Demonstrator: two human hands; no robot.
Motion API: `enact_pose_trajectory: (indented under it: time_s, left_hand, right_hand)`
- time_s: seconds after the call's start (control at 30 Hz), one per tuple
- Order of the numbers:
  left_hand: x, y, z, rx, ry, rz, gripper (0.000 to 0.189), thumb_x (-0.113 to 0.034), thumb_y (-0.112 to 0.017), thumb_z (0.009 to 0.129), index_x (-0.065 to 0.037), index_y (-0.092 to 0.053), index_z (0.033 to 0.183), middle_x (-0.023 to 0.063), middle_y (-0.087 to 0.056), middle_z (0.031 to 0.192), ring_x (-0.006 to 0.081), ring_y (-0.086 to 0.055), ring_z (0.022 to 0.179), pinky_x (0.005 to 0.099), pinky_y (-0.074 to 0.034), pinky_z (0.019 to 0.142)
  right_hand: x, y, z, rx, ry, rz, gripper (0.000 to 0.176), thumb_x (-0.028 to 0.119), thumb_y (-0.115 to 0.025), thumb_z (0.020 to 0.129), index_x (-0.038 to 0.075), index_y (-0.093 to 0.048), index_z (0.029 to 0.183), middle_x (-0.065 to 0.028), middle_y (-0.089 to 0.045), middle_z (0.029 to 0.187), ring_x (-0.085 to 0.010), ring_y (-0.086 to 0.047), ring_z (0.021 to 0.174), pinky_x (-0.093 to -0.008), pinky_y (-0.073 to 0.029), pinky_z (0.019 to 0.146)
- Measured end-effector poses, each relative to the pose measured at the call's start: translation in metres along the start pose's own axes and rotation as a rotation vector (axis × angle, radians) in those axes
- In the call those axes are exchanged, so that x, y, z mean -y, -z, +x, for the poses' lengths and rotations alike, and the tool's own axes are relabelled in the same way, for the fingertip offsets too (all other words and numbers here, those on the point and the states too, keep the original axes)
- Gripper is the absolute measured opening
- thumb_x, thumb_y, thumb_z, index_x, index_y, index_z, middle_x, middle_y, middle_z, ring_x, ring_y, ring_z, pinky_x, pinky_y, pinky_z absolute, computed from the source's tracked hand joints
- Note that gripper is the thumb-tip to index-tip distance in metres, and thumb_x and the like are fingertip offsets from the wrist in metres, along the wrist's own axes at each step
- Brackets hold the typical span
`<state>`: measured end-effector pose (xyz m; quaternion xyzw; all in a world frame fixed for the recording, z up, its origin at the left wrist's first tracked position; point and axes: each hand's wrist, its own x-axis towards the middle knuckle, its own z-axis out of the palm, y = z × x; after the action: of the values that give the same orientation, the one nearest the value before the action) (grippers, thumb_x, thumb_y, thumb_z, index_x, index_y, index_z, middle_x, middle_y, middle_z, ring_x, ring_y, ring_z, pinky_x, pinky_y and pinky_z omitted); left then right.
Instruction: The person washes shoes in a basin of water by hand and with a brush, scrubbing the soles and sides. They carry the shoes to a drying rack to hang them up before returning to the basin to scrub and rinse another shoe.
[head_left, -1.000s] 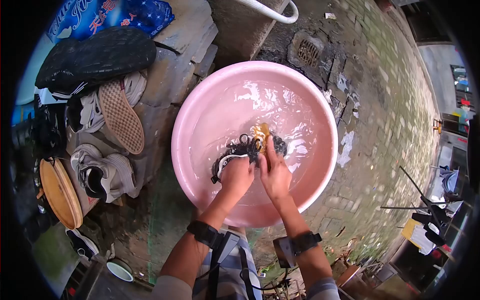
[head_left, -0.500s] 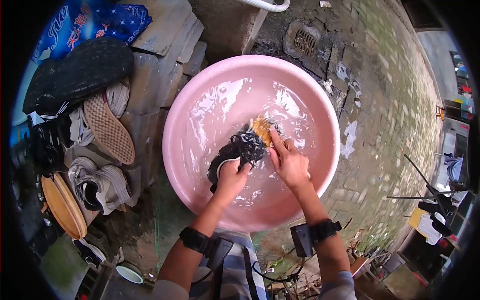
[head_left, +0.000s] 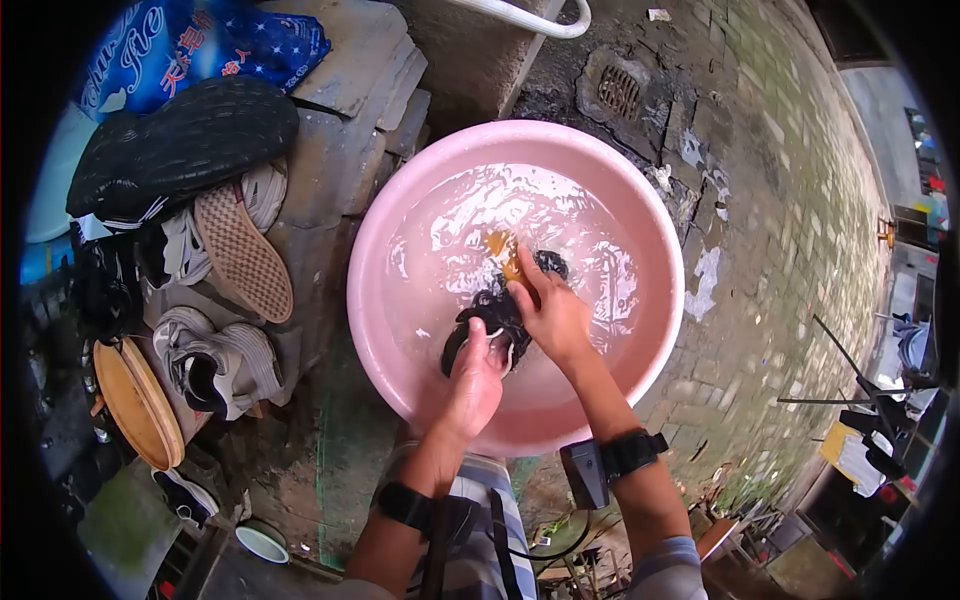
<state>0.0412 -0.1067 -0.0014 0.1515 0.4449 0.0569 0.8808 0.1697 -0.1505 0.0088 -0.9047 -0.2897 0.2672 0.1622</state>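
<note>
A pink basin (head_left: 668, 300) of rippling water stands in front of me. In the water lies a black shoe (head_left: 490, 308) with a pale edge and loose dark laces, partly under the surface. My left hand (head_left: 473, 390) grips its near end, thumb on top and palm turned sideways. Pressed over the far part of the shoe is my right hand (head_left: 552, 318), closed on a yellow-brown scrubbing brush (head_left: 503, 252). The brush's lower side is hidden by water and glare.
To the left, stone slabs hold several shoes, among them a grey sneaker (head_left: 225, 365) and an upturned tan sole (head_left: 243, 255), below a blue detergent bag (head_left: 220, 50). A floor drain (head_left: 618, 90) and a white pipe (head_left: 530, 18) lie beyond the basin.
My left hand has rolled over, turning the shoe, with its thumb now on top. My right hand and the brush have shifted slightly left. The view has tilted a little.
</note>
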Motion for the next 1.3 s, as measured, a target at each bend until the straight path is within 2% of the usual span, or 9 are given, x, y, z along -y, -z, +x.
enact_pose_trajectory:
  time_s: [0.07,0.23,0.3,0.53,0.77,0.87,1.1,1.23,1.3]
  left_hand:
    - [0.003,-0.006,0.007,-0.056,-0.088,-0.243,0.054,-0.052,-0.043,0.087,-0.008,-0.045,0.118,0.0019,-0.054,0.112,0.0145,-0.051,0.102,0.0278,-0.038,0.092]
    - [0.014,-0.013,0.021,-0.191,-0.045,-0.440,0.051,-0.052,-0.040,0.088,-0.012,-0.046,0.119,0.0030,-0.053,0.115,0.0181,-0.050,0.105,0.0329,-0.039,0.093]
    - [0.019,-0.015,0.024,-0.307,0.078,-0.445,0.049,-0.051,-0.040,0.089,-0.012,-0.047,0.118,0.0038,-0.053,0.114,0.0192,-0.050,0.105,0.0346,-0.041,0.092]
    - [0.011,-0.013,0.026,-0.350,0.014,-0.396,0.042,-0.041,-0.043,0.091,-0.007,-0.050,0.116,0.0064,-0.058,0.111,0.0212,-0.055,0.102,0.0369,-0.044,0.090]
    - [-0.002,-0.010,0.026,-0.274,-0.033,-0.371,0.043,-0.044,-0.043,0.090,-0.008,-0.054,0.110,0.0056,-0.062,0.105,0.0176,-0.060,0.092,0.0330,-0.048,0.081]
    - [-0.003,-0.012,0.026,-0.261,-0.021,-0.373,0.043,-0.045,-0.045,0.089,-0.008,-0.054,0.110,0.0052,-0.062,0.104,0.0181,-0.061,0.092,0.0335,-0.048,0.081]
    - [-0.007,-0.013,0.033,-0.237,0.044,-0.373,0.047,-0.048,-0.044,0.088,-0.009,-0.049,0.114,0.0037,-0.056,0.109,0.0188,-0.053,0.100,0.0336,-0.042,0.090]
    - [-0.004,-0.007,0.029,-0.278,-0.069,-0.159,0.044,-0.047,-0.038,0.091,-0.009,-0.051,0.108,0.0060,-0.056,0.101,0.0199,-0.056,0.090,0.0342,-0.047,0.079]
    - [-0.015,-0.004,0.039,-0.241,0.126,-0.417,0.045,-0.049,-0.038,0.090,-0.009,-0.051,0.106,0.0065,-0.056,0.099,0.0213,-0.057,0.087,0.0358,-0.048,0.075]
  right_hand:
    - [0.002,0.005,-0.013,0.088,0.002,0.021,0.048,0.034,-0.051,0.086,0.025,-0.040,0.131,-0.0136,-0.060,0.088,-0.0315,-0.060,0.078,-0.0386,-0.047,0.070]
    - [0.001,0.026,-0.047,0.323,-0.024,0.225,0.050,0.031,-0.055,0.085,0.024,-0.040,0.132,-0.0176,-0.061,0.097,-0.0297,-0.061,0.084,-0.0337,-0.047,0.075]
    - [-0.002,0.032,-0.055,0.357,0.002,0.228,0.051,0.038,-0.051,0.085,0.028,-0.036,0.133,-0.0147,-0.061,0.090,-0.0319,-0.060,0.083,-0.0387,-0.048,0.071]
    - [-0.015,0.025,-0.036,0.070,0.239,-0.133,0.049,0.037,-0.051,0.085,0.029,-0.039,0.132,-0.0094,-0.054,0.076,-0.0283,-0.057,0.055,-0.0386,-0.047,0.048]
    - [-0.051,0.026,0.007,-0.112,0.013,-0.216,0.045,0.036,-0.048,0.087,0.025,-0.042,0.130,-0.0134,-0.059,0.091,-0.0321,-0.061,0.069,-0.0417,-0.049,0.059]
    - [-0.045,0.014,-0.002,-0.128,-0.150,-0.074,0.043,0.034,-0.049,0.087,0.022,-0.044,0.128,-0.0174,-0.059,0.092,-0.0335,-0.061,0.073,-0.0426,-0.049,0.062]
    - [0.000,-0.012,-0.044,0.048,-0.008,0.297,0.051,0.031,-0.053,0.086,0.021,-0.038,0.133,-0.0174,-0.060,0.088,-0.0319,-0.060,0.074,-0.0391,-0.048,0.066]
    - [0.011,0.003,-0.072,0.143,0.035,0.636,0.052,0.029,-0.055,0.085,0.020,-0.038,0.133,-0.0147,-0.061,0.087,-0.0303,-0.060,0.075,-0.0365,-0.047,0.069]
    - [0.018,0.008,-0.081,0.116,0.059,0.631,0.052,0.029,-0.056,0.085,0.022,-0.037,0.133,-0.0125,-0.061,0.084,-0.0295,-0.060,0.072,-0.0361,-0.048,0.066]
